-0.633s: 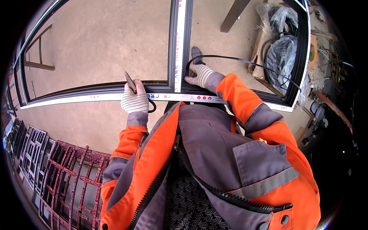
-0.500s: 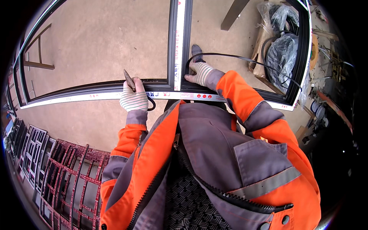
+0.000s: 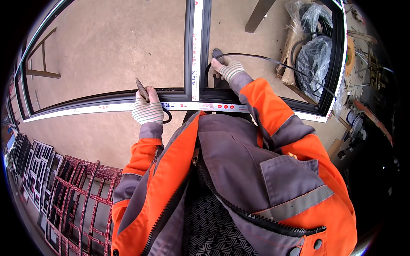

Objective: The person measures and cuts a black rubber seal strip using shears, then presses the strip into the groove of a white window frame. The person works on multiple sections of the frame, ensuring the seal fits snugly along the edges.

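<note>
Black strip [image 3: 265, 58] at right hand's [image 3: 229, 69] fingertips, right hand nearer; fingers bent, can't tell if pinched on it. Strip's long axis arcs off rightward from grip, its near end dropping beside frame bar [image 3: 197, 47], just left. Left hand [image 3: 146, 110], lower left, wrapped round pointed tool [image 3: 141, 88], over frame's near rail [image 3: 98, 108]. Bare floor [image 3: 115, 47] beyond; plastic-wrapped coils [image 3: 314, 59] far right.

Work jacket [image 3: 230, 149]: grey with orange panels, open chunky black zipper [image 3: 252, 220], flap pocket [image 3: 290, 181], light grey strip [image 3: 299, 205] below, round snaps [image 3: 317, 244]. Black geometric-print garment [image 3: 205, 228] underneath. Striped gloves [image 3: 147, 114], fingertips uncovered, on left hand [image 3: 146, 106] and right hand [image 3: 228, 68].
</note>
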Demonstrator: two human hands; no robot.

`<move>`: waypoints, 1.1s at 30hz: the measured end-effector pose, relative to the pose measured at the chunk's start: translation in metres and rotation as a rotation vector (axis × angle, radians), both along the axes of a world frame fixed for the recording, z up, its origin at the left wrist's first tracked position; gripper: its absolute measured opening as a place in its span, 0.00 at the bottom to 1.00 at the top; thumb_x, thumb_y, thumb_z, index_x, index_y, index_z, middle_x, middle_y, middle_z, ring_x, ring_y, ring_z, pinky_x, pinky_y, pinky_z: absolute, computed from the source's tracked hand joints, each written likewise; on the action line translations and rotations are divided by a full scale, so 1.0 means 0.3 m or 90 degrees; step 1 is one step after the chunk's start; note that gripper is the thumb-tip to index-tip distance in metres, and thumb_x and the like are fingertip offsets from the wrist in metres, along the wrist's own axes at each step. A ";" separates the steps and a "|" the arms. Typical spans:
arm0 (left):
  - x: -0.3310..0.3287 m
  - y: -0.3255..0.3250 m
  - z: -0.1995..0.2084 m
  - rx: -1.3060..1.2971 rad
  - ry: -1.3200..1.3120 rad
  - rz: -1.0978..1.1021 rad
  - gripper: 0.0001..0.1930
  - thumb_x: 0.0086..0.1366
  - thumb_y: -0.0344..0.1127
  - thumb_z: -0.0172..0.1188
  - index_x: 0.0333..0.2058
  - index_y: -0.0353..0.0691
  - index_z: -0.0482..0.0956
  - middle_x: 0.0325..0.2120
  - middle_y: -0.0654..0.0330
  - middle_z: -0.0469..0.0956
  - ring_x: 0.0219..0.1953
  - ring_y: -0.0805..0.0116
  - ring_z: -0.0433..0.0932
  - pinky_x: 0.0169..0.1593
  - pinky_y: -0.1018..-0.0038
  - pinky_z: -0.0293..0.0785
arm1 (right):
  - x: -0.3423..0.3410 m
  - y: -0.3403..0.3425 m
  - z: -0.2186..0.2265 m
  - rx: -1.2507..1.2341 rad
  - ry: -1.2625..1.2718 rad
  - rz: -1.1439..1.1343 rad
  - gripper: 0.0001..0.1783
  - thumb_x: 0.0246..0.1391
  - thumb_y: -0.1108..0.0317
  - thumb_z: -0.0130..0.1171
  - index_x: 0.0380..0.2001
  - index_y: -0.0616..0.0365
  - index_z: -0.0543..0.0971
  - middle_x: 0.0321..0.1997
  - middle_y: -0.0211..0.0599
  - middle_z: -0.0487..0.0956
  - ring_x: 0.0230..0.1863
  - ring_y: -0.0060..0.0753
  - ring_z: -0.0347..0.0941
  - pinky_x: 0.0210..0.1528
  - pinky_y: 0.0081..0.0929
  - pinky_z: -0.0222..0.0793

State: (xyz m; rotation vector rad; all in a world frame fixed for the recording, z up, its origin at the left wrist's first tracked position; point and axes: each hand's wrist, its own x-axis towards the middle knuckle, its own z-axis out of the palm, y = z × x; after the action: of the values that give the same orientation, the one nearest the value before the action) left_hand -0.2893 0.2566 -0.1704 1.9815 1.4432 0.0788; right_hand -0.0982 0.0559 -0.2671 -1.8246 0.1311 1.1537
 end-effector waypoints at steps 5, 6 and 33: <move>-0.004 0.004 -0.016 0.024 -0.001 -0.019 0.18 0.69 0.52 0.56 0.37 0.42 0.80 0.20 0.61 0.79 0.22 0.66 0.77 0.33 0.68 0.74 | -0.005 0.023 -0.035 -0.096 -0.101 0.081 0.21 0.55 0.52 0.66 0.36 0.62 0.84 0.30 0.43 0.85 0.30 0.34 0.82 0.35 0.30 0.76; -0.001 0.003 -0.013 0.026 0.004 -0.021 0.18 0.69 0.52 0.56 0.37 0.42 0.80 0.20 0.61 0.79 0.22 0.66 0.77 0.33 0.68 0.75 | 0.000 0.013 -0.043 -0.099 -0.137 0.118 0.22 0.53 0.51 0.66 0.37 0.61 0.83 0.32 0.46 0.85 0.34 0.40 0.82 0.40 0.34 0.77; 0.007 -0.001 0.005 0.014 0.023 -0.014 0.17 0.69 0.50 0.57 0.37 0.41 0.80 0.21 0.64 0.77 0.24 0.73 0.72 0.34 0.72 0.72 | -0.063 0.037 0.084 -0.137 -0.193 0.212 0.22 0.59 0.49 0.60 0.40 0.61 0.80 0.36 0.49 0.84 0.40 0.48 0.82 0.45 0.38 0.76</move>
State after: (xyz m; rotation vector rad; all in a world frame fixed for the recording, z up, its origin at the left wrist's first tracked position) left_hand -0.2872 0.2562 -0.1689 2.0258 1.4489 0.0505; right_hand -0.1172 0.0671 -0.2419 -2.2519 -0.2418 1.1018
